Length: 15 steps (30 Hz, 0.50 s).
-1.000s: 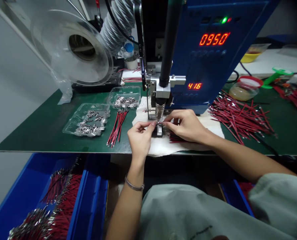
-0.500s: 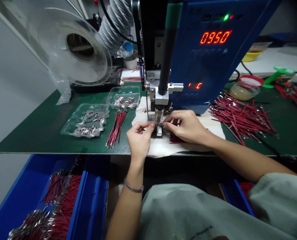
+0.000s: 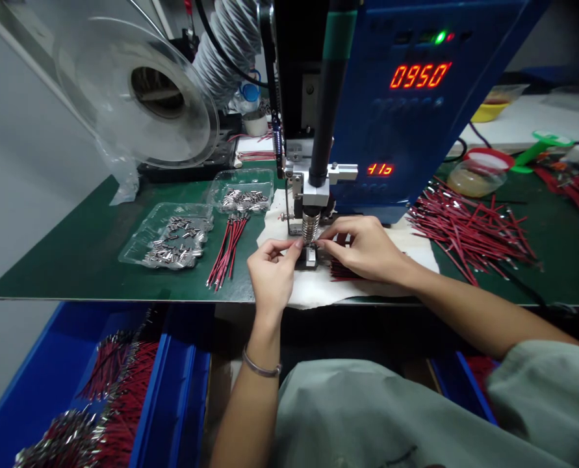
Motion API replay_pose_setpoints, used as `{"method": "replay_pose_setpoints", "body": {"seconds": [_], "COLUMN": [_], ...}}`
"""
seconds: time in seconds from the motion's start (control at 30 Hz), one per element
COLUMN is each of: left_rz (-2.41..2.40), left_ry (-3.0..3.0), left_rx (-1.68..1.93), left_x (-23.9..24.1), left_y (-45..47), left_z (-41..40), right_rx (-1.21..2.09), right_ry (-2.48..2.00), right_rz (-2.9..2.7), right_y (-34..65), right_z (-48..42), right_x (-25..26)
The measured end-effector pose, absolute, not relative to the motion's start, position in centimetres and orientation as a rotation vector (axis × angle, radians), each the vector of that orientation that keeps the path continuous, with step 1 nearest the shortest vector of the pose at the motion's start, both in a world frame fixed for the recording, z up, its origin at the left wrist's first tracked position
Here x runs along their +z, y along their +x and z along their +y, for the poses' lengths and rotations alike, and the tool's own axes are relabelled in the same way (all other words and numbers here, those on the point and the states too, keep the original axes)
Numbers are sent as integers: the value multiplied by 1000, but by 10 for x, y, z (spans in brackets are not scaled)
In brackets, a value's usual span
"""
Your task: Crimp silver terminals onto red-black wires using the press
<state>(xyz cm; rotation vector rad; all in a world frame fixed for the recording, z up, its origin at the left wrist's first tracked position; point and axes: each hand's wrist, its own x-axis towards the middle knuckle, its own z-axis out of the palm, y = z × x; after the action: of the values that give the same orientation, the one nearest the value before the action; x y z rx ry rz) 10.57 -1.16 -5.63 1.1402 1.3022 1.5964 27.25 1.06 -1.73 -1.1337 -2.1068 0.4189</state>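
My left hand (image 3: 275, 265) is pinched closed just left of the soldering head (image 3: 310, 224), a coiled metal tip on the blue machine (image 3: 391, 130). From the other side my right hand (image 3: 362, 247) reaches in, thumb and forefinger pressed together. Whatever is between the fingertips is too small to make out. Both sets of fingertips meet right at the tip, above a small metal fixture (image 3: 310, 256). Under my right hand lie several dark red wires (image 3: 344, 269) on a white cloth (image 3: 313, 292).
Left of my hands are two clear trays of small metal parts (image 3: 172, 250) (image 3: 243, 197) and a bundle of red wires (image 3: 227, 250). A pile of red wires (image 3: 469, 227) lies right. A large clear reel (image 3: 89, 84) hangs upper left. Below is a blue bin (image 3: 40, 364) with finished-looking wires.
The lower red display on the machine shows different characters. Both hands hold almost the same position at the tip.
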Motion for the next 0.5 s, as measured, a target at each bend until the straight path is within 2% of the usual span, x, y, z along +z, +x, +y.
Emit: {"method": "replay_pose_setpoints", "body": {"seconds": [0.5], "left_rz": [1316], "left_ry": [1149], "left_rx": [1594], "left_x": [-56], "left_y": [105], "left_z": [-12], "right_rx": [410], "right_ry": [-1136], "right_rz": [-2108], "right_y": [272], "right_z": [11], "right_x": [-16]}}
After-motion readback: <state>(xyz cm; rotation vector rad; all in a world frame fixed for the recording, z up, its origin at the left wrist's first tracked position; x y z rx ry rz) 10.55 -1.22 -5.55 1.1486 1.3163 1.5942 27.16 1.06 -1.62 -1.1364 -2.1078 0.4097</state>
